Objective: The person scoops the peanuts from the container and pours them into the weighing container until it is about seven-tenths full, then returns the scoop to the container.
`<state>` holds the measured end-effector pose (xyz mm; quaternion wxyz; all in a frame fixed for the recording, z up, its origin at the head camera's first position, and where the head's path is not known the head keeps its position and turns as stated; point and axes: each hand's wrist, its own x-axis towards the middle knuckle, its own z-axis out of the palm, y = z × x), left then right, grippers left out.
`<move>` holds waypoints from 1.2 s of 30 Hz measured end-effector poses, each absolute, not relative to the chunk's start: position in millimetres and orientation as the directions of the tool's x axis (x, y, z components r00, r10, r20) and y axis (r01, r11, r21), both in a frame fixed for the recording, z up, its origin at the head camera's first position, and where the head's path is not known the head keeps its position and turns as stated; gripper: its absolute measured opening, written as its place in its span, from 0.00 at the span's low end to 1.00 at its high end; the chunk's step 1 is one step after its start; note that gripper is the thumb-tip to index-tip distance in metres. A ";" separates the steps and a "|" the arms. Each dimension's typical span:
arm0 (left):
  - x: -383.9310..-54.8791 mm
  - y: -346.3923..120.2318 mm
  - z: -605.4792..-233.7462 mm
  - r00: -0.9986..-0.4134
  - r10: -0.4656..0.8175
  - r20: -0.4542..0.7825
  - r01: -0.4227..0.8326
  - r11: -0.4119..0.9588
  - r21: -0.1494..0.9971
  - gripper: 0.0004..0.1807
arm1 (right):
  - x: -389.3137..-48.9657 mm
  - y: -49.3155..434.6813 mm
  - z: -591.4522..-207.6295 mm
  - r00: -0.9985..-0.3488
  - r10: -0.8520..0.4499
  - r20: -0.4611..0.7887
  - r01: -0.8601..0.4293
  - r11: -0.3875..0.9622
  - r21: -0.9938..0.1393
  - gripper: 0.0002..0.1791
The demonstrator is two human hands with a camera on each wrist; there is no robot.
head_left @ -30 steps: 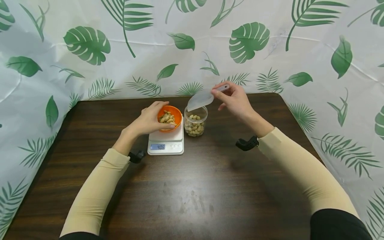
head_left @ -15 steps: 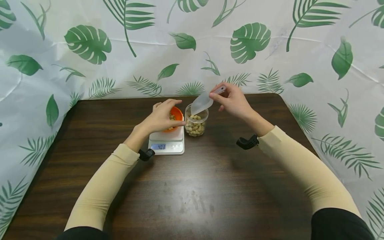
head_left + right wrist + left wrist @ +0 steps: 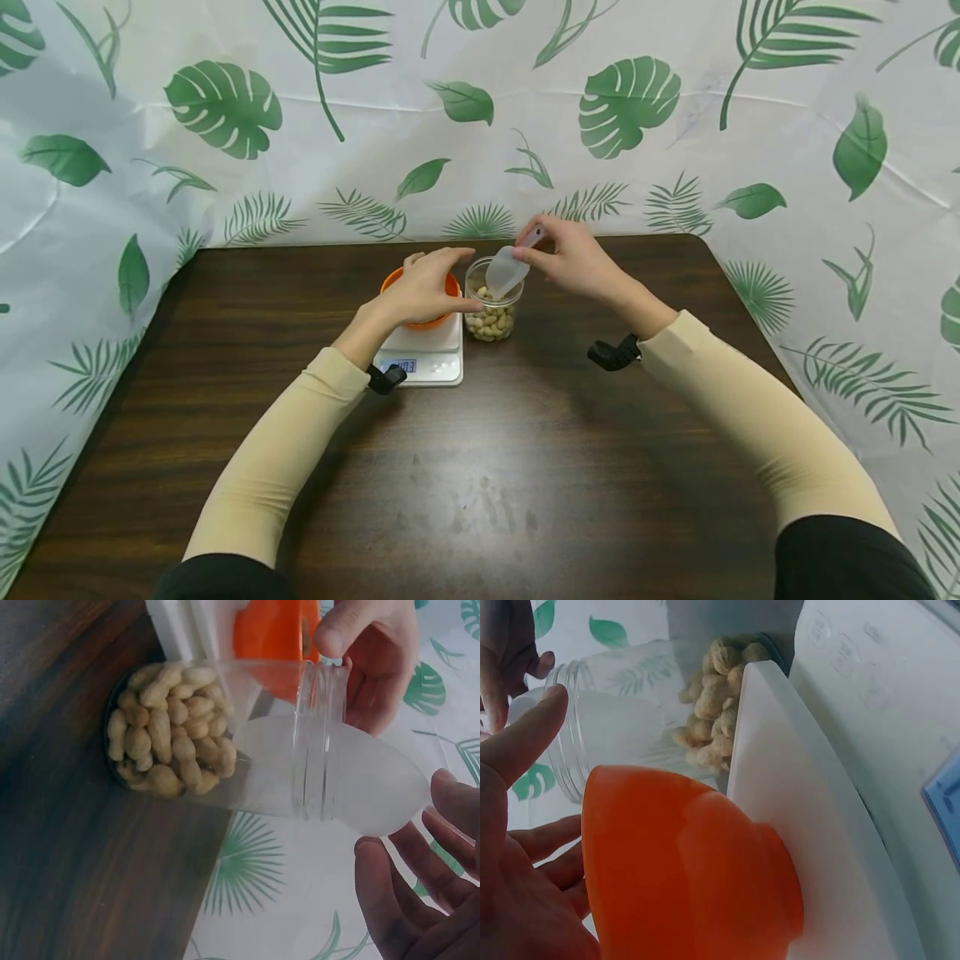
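Note:
My right hand (image 3: 566, 254) pinches the handle of a translucent white scoop (image 3: 507, 271). The scoop's tip points down inside a clear jar (image 3: 322, 799), above the unshelled peanuts (image 3: 172, 727) at its bottom. My left hand (image 3: 423, 287) reaches over an orange bowl (image 3: 675, 855), thumb and fingers spread apart at the left side of the jar's mouth. Its thumb (image 3: 536, 731) is at the jar rim; whether it presses there I cannot tell. The bowl stands on a white kitchen scale (image 3: 431, 365), and the hand hides most of what is inside it.
The scale's lit display (image 3: 401, 366) faces the front, its digits hard to read now. Scale and jar stand side by side near the back edge of a dark wooden table (image 3: 480, 475). A leaf-patterned sheet (image 3: 517, 125) hangs behind.
My left hand has shifted right from the bowl's rim toward the jar. My right hand has lowered the scoop from above the jar's mouth into it. The display went from 40.6 to about 40.3.

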<state>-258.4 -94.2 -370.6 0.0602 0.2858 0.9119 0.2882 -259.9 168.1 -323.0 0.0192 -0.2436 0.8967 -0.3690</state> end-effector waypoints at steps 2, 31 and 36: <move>-258.9 -92.2 -369.7 -0.827 0.560 0.047 0.484 0.667 0.567 0.49 | -259.4 166.4 -322.2 -0.869 -0.471 0.150 -0.446 0.615 -0.650 0.11; -261.7 -80.7 -371.4 -0.817 0.576 0.034 0.484 0.653 0.583 0.47 | -261.0 145.8 -315.1 -0.726 -0.672 0.143 -0.672 0.651 -0.353 0.06; -262.8 -80.7 -372.1 -0.817 0.577 0.022 0.479 0.655 0.584 0.48 | -259.2 142.5 -320.4 -0.718 -0.688 0.101 -0.678 0.660 -0.322 0.06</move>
